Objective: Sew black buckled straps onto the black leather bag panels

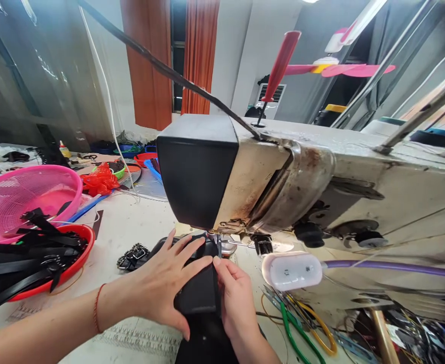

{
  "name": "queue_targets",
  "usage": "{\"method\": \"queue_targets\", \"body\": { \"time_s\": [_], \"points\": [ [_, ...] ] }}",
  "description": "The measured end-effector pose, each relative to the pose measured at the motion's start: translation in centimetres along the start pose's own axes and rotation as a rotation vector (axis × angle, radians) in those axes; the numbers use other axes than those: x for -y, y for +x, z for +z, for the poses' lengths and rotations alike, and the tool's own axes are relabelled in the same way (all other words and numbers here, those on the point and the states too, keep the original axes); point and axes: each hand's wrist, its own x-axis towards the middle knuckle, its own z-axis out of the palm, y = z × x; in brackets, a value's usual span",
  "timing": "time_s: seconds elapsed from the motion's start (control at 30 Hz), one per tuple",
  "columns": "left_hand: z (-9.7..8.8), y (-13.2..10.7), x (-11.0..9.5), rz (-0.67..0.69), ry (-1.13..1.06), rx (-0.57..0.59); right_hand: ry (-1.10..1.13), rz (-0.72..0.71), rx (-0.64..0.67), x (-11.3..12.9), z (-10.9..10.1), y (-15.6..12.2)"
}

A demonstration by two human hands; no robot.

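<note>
A black leather-like piece (199, 294) lies under the needle area of a sewing machine (267, 182), its near end hanging toward me. My left hand (161, 283) rests on it from the left, fingers spread and flat, fingertips close to the presser foot. On the right edge of the piece, my right hand (237, 296) pinches it between thumb and curled fingers. Several dark metal buckles (133, 257) on black straps lie just beyond my left wrist. The needle's contact with the piece is hidden behind the machine head and my fingers.
A red basin (88, 242) full of black straps stands at left, before a pink basket (70, 177). Green-handled scissors (294, 328) and a yellow-handled tool (328, 341) lie at right, below a lit lamp (292, 272). A red screwdriver (283, 65) stands on the machine.
</note>
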Motion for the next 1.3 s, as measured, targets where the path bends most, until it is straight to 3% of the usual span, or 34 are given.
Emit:
{"method": "queue_targets", "body": {
  "time_s": [0.23, 0.4, 0.6, 0.8, 1.03, 1.3],
  "points": [
    [0.1, 0.1, 2.0, 0.091, -0.033, -0.045, 0.041, 0.029, 0.015, 0.5, 0.5, 0.4],
    [0.5, 0.3, 2.1, 0.063, -0.019, -0.053, 0.070, 0.083, -0.007, 1.0, 0.8, -0.1],
    [0.2, 0.8, 2.2, 0.022, -0.025, 0.004, 0.171, 0.066, 0.124, 0.6, 1.1, -1.7],
    [-0.1, 1.3, 2.3, 0.010, -0.040, -0.012, 0.215, 0.088, 0.144, -0.5, 1.4, -2.4],
    [-0.3, 1.4, 0.8, -0.110, -0.111, -0.041, 0.372, 0.166, -0.016, -0.5, 1.3, -2.3],
    [-2.2, 2.7, -1.1, -0.305, -0.233, 0.099, 0.427, 0.240, -0.156, 0.5, 1.0, -3.0]
  ]
}}
